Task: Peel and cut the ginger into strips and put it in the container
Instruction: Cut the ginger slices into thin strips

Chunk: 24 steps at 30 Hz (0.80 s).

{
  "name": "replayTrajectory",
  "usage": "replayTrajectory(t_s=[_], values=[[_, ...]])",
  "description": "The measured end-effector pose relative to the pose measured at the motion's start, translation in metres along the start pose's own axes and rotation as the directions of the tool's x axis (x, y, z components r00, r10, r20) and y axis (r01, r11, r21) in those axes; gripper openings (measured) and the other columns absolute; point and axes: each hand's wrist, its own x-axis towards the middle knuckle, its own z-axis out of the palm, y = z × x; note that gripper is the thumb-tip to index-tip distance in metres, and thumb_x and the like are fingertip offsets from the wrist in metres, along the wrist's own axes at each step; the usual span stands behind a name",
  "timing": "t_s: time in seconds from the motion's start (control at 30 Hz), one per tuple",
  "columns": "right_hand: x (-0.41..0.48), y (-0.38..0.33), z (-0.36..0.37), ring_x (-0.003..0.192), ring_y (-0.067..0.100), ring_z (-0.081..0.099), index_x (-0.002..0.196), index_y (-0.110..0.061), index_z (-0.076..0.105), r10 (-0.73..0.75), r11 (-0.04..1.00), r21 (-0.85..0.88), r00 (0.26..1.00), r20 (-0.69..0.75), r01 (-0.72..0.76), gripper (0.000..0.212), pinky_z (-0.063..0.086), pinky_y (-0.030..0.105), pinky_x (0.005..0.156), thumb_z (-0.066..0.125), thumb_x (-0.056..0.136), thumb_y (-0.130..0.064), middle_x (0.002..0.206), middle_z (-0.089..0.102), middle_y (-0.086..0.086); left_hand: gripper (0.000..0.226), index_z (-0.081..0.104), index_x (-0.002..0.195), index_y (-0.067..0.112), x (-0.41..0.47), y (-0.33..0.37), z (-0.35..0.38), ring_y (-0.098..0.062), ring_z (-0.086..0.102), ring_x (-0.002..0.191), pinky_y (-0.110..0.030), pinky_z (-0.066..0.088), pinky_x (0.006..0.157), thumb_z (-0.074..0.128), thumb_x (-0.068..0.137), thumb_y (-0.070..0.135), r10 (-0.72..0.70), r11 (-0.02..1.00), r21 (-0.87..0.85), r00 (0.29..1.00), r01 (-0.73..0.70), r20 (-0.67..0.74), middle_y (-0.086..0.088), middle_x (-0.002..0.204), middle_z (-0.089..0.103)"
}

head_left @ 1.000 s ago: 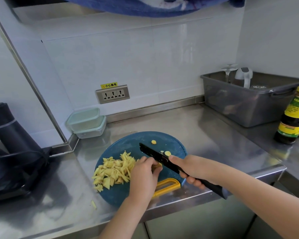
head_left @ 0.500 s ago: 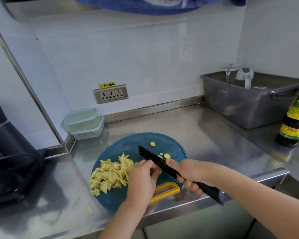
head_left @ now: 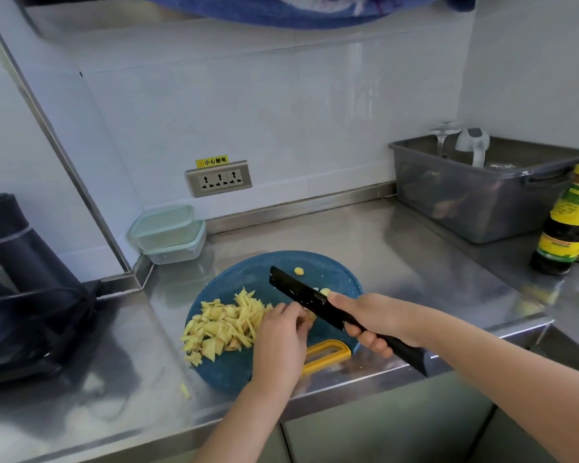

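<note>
Left hand (head_left: 279, 332) pinches a small yellow ginger stub (head_left: 310, 317) against the black knife (head_left: 298, 289) gripped by the right hand (head_left: 371, 320); its fingertips (head_left: 293, 309) risk a nick.

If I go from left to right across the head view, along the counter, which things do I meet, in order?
Black appliance → containers → ginger strips → left hand, on a ginger piece → right hand, holding the knife → bottle.

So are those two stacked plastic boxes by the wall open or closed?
Closed. Both clear plastic boxes carry their pale green lids; the cut ginger strips lie on the round blue cutting board.
</note>
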Motion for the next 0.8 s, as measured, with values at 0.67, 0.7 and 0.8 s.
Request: replayTrajectory(t_s=[0.67, 0.7, 0.8], values=[[-0.001, -0.015, 0.033, 0.041, 0.017, 0.037, 0.082, -0.007, 0.046, 0.100, 0.967, -0.219, 0.984, -0.151, -0.132, 0.066, 0.039, 0.026, 0.049, 0.018, 0.095, -0.066, 0.054, 0.041, 0.006, 0.005, 0.066, 0.088, 0.018, 0.002, -0.003, 0.003, -0.014, 0.055, 0.076, -0.029, 0.049, 0.067, 0.069, 0.084, 0.018, 0.002, 1.000, 0.005, 1.000, -0.002, 0.029, 0.005, 0.080, 0.062], [0.001, -0.020, 0.035, 0.042, 0.018, 0.038, 0.083, -0.007, 0.047, 0.105, 0.964, -0.226, 0.983, -0.153, -0.139, 0.065, 0.041, 0.028, 0.051, 0.019, 0.096, -0.064, 0.054, 0.042, 0.007, 0.004, 0.066, 0.087, 0.018, 0.002, -0.004, 0.003, -0.013, 0.055, 0.076, -0.028, 0.048, 0.068, 0.069, 0.084, 0.017, -0.003, 1.000, -0.001, 0.999, 0.003, 0.036, 0.005, 0.080, 0.061], [0.010, -0.028, 0.036, 0.049, 0.022, 0.043, 0.106, -0.002, 0.050, 0.073, 0.956, -0.270, 0.984, -0.161, -0.115, 0.058, 0.048, 0.034, 0.059, 0.017, 0.103, -0.049, 0.066, 0.048, 0.014, 0.005, 0.067, 0.083, 0.016, 0.002, -0.006, 0.004, -0.014, 0.055, 0.075, -0.030, 0.049, 0.066, 0.071, 0.082, 0.014, -0.022, 1.000, -0.012, 0.999, 0.023, 0.044, 0.004, 0.078, 0.061]])
